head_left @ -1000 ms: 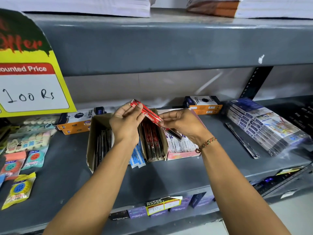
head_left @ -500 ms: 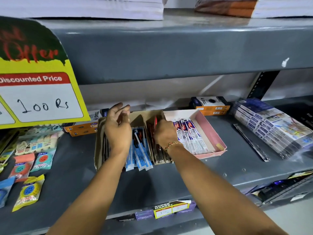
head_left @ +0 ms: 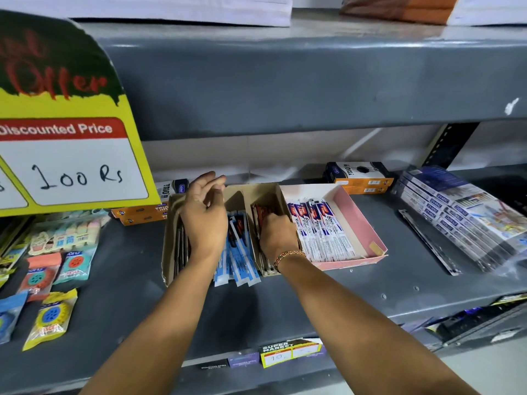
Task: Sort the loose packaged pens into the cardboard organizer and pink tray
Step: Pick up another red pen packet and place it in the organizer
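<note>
A grey metal shelf (head_left: 328, 297) is seen. At its centre a cardboard organizer (head_left: 168, 240) is set, with a pink tray (head_left: 368, 220) touching it at 3 o'clock. Orange boxes (head_left: 360, 178) lie at 1 o'clock, stacked packs (head_left: 456, 212) at 3, sachets (head_left: 51, 317) at 9.

The right hand (head_left: 278, 233) presses red pens (head_left: 261, 212) into the box (head_left: 168, 240). The left hand (head_left: 204, 220) hovers, fingers loose.

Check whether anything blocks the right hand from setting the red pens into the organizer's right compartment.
Nothing visible does. The right hand is already down inside the cardboard organizer in its right compartment, among the red packaged pens; the left hand hovers over the left compartments.
</note>
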